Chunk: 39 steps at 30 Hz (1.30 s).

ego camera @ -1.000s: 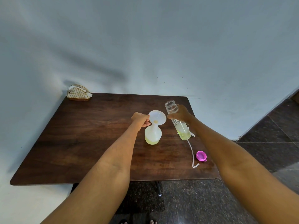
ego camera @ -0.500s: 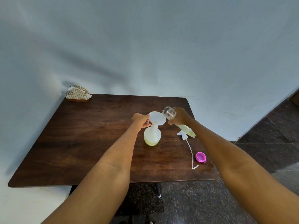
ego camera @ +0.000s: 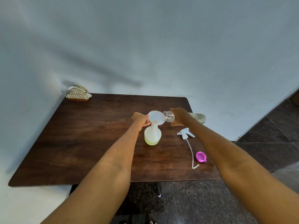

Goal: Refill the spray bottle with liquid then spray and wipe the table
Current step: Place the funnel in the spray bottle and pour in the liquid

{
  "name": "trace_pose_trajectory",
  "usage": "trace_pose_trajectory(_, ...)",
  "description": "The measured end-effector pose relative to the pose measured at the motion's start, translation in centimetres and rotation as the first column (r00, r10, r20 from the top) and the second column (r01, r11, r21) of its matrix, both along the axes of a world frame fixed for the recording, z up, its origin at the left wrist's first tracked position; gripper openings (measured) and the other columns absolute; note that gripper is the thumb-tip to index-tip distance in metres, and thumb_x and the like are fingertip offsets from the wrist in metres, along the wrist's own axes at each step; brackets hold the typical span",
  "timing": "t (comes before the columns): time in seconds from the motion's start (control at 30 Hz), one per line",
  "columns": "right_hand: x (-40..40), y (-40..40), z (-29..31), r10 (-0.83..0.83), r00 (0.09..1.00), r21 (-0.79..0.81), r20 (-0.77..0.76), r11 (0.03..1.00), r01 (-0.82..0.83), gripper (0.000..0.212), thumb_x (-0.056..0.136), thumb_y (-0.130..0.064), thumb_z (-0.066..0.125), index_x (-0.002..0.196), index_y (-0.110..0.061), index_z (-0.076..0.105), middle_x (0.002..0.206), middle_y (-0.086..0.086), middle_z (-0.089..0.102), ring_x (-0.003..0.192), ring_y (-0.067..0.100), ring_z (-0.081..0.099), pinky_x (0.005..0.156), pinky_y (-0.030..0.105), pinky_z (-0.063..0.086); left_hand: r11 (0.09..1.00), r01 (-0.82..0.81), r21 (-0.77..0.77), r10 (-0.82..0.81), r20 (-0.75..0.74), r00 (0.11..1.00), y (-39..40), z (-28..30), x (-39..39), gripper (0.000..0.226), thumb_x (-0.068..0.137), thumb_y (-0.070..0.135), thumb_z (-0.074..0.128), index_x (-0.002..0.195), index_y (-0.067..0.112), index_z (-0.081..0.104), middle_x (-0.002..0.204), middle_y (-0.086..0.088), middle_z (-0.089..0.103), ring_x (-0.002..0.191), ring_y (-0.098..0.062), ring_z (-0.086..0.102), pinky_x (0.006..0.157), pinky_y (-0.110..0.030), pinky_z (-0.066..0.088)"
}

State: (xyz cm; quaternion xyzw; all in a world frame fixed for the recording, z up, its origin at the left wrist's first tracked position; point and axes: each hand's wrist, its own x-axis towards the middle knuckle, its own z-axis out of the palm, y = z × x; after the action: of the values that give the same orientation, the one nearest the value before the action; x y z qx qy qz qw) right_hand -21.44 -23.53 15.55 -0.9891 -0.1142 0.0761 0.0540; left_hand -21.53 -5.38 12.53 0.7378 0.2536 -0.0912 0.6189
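From the head view, my left hand (ego camera: pixel 140 118) pinches the rim of the funnel (ego camera: pixel 155 118) to keep it seated in the spray bottle (ego camera: pixel 152 135), which stands mid-worktop (ego camera: pixel 90 135). My right hand (ego camera: pixel 180 116) grips the refill bottle (ego camera: pixel 196 118), tipped nearly flat, mouth over the funnel, so it pours. The trigger head (ego camera: pixel 185 133) and pink cap (ego camera: pixel 201 156) lie aside, clear of spills.
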Motion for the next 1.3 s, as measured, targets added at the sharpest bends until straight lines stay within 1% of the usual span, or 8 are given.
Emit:
trace_pose_trajectory(0.13, 0.1, 0.1, 0.0, 0.031, 1.0, -0.065, 0.002, 0.997, -0.031, 0.048, 0.066, -0.024, 0.075, 0.107, -0.008, 0.055, 0.101, 0.01, 0.068, 0.091, 0.03, 0.065, 0.08, 0.038, 0.05, 1.0, -0.004, 0.016, 0.004, 0.0, 1.0, -0.1, 0.1, -0.1, 0.022, 0.09, 0.01, 0.063, 0.109, -0.002, 0.063, 0.107, -0.019, 0.067, 0.078, -0.018, 0.063, 0.072, -0.027, 0.056)
trace_pose_trajectory(0.23, 0.3, 0.0, -0.1, 0.039, 0.999, -0.087, 0.003, 0.995, -0.039, 0.049, 0.067, -0.024, 0.076, 0.108, -0.008, 0.054, 0.102, 0.01, 0.068, 0.092, 0.03, 0.065, 0.082, 0.039, 0.051, 1.0, -0.003, 0.018, 0.003, -0.007, 1.0, -0.1, 0.2, -0.2, 0.022, 0.09, 0.01, 0.063, 0.108, -0.001, 0.063, 0.107, -0.019, 0.067, 0.079, -0.019, 0.063, 0.071, -0.026, 0.055)
trace_pose_trajectory(0.37, 0.5, 0.0, -0.3, 0.05, 0.999, -0.104, 0.012, 0.993, -0.048, 0.051, 0.067, -0.024, 0.075, 0.11, -0.008, 0.054, 0.103, 0.011, 0.068, 0.092, 0.03, 0.065, 0.084, 0.039, 0.051, 1.0, -0.004, 0.019, 0.004, -0.013, 1.0, 0.0, 0.3, -0.3, 0.021, 0.089, 0.009, 0.063, 0.108, -0.001, 0.063, 0.106, -0.019, 0.067, 0.085, -0.022, 0.067, 0.07, -0.026, 0.055)
trace_pose_trajectory(0.47, 0.7, 0.0, -0.5, 0.062, 0.998, -0.116, 0.025, 0.991, -0.059, 0.05, 0.069, -0.025, 0.075, 0.11, -0.008, 0.054, 0.104, 0.01, 0.068, 0.094, 0.029, 0.065, 0.085, 0.04, 0.05, 1.0, -0.003, 0.026, 0.003, -0.012, 1.0, 0.0, 0.3, -0.2, 0.021, 0.089, 0.01, 0.063, 0.108, -0.001, 0.063, 0.106, -0.019, 0.067, 0.079, -0.019, 0.063, 0.073, -0.026, 0.056)
trace_pose_trajectory(0.73, 1.2, -0.2, -0.7, 0.061, 0.997, -0.148, 0.045, 0.988, -0.054, 0.046, 0.069, -0.024, 0.073, 0.108, -0.008, 0.054, 0.103, 0.01, 0.067, 0.094, 0.03, 0.065, 0.083, 0.039, 0.048, 0.999, 0.001, 0.038, -0.001, -0.003, 1.0, 0.1, 0.0, -0.2, 0.017, 0.089, 0.009, 0.063, 0.103, -0.002, 0.064, 0.105, -0.02, 0.068, 0.079, -0.019, 0.063, 0.078, -0.03, 0.058)
trace_pose_trajectory(0.87, 1.3, 0.0, -0.9, 0.063, 0.997, -0.161, 0.049, 0.985, -0.054, 0.049, 0.07, -0.025, 0.073, 0.111, -0.008, 0.053, 0.105, 0.01, 0.067, 0.097, 0.031, 0.064, 0.085, 0.04, 0.047, 0.999, 0.004, 0.043, -0.004, -0.002, 1.0, 0.1, 0.1, -0.2, 0.017, 0.089, 0.009, 0.063, 0.103, -0.002, 0.064, 0.105, -0.02, 0.068, 0.078, -0.019, 0.063, 0.078, -0.03, 0.058)
trace_pose_trajectory(1.03, 1.6, 0.0, -0.8, 0.068, 0.996, -0.194, 0.061, 0.979, -0.055, 0.046, 0.072, -0.024, 0.072, 0.111, -0.008, 0.053, 0.106, 0.01, 0.066, 0.099, 0.03, 0.064, 0.088, 0.041, 0.046, 0.999, 0.007, 0.042, -0.007, -0.001, 1.0, 0.2, 0.1, -0.1, 0.019, 0.09, 0.01, 0.063, 0.104, -0.002, 0.064, 0.105, -0.019, 0.068, 0.078, -0.018, 0.063, 0.075, -0.028, 0.057)
trace_pose_trajectory(1.3, 1.9, 0.1, -0.9, 0.076, 0.994, -0.218, 0.074, 0.974, -0.058, 0.047, 0.071, -0.024, 0.073, 0.112, -0.01, 0.053, 0.107, 0.009, 0.066, 0.101, 0.028, 0.063, 0.092, 0.041, 0.044, 0.999, -0.001, 0.045, 0.001, -0.001, 1.0, 0.1, 0.0, 0.0, 0.019, 0.089, 0.01, 0.063, 0.104, -0.002, 0.064, 0.105, -0.018, 0.068, 0.078, -0.018, 0.063, 0.077, -0.029, 0.057)
